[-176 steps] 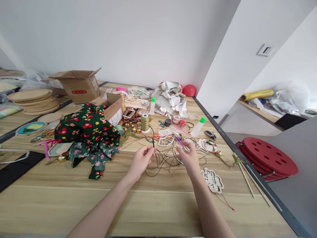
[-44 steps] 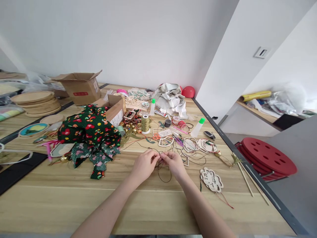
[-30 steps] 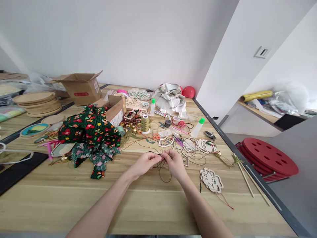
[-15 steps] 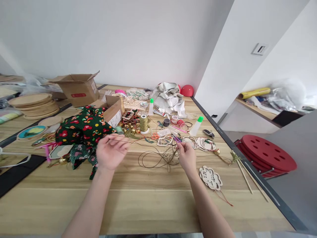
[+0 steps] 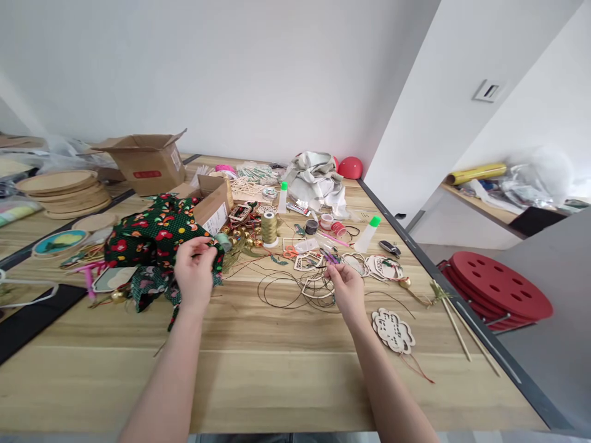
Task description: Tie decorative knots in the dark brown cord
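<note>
My left hand hovers over the wooden table beside the green floral fabric. Its fingers are pinched on a thin dark cord that runs right towards a loose tangle of cords. My right hand is at the tangle's right side, thumb and fingers pinched on the cord near some wooden cut-out ornaments. The two hands are well apart. A cloud-shaped wooden ornament lies just right of my right wrist.
Behind the tangle stand a gold thread spool, two glue bottles with green caps, small reels and scissors. Cardboard boxes, stacked wooden hoops and grey cloth sit farther back. Wooden sticks lie by the right edge, red stools beyond it.
The hands were together over the tangle a second ago. My left hand then drew the cord out to the left, near the fabric; my right hand shifted slightly right and stayed by the tangle.
</note>
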The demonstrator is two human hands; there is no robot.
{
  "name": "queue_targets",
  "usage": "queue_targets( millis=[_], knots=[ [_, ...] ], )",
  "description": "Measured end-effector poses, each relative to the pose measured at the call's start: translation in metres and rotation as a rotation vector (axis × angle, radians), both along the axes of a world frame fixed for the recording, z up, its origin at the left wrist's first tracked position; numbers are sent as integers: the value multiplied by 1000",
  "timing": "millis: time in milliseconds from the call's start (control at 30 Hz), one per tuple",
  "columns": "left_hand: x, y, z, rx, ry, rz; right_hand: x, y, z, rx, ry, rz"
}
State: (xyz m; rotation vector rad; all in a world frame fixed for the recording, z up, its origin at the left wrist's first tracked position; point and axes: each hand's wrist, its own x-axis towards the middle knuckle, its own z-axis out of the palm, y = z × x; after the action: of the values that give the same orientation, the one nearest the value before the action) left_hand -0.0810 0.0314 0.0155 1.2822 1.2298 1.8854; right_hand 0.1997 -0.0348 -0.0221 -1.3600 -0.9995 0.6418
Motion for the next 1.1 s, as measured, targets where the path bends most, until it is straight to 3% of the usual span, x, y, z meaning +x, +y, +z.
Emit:
queue_targets(
  millis=[33,67,133,233,300,533,733,867,1100],
  knots=[
    [10,-4,-2,74,258,29,-1,0,1,12,28,19],
    [20,-9,-4,96,334,-5,-3,0,1,22,53,35],
    [43,-21,-8,132,500,-181,-7,-1,2,31,90,74],
    [74,-41,-15,98,621,-472,-12,-4,2,30,125,142],
    [90,-52,-20,19,635,-569,-16,-5,3,36,132,197],
    [107,-61,-28,-142,463,-751,-28,-11,8,40,155,376],
    [110,-57,-30,-418,-74,-929,-36,-12,4,-12,168,439],
    [108,-56,-25,-581,-282,-883,-39,-12,2,-30,190,468],
    [100,-49,-25,-526,-215,-710,-42,-14,4,-92,216,513]
  ],
)
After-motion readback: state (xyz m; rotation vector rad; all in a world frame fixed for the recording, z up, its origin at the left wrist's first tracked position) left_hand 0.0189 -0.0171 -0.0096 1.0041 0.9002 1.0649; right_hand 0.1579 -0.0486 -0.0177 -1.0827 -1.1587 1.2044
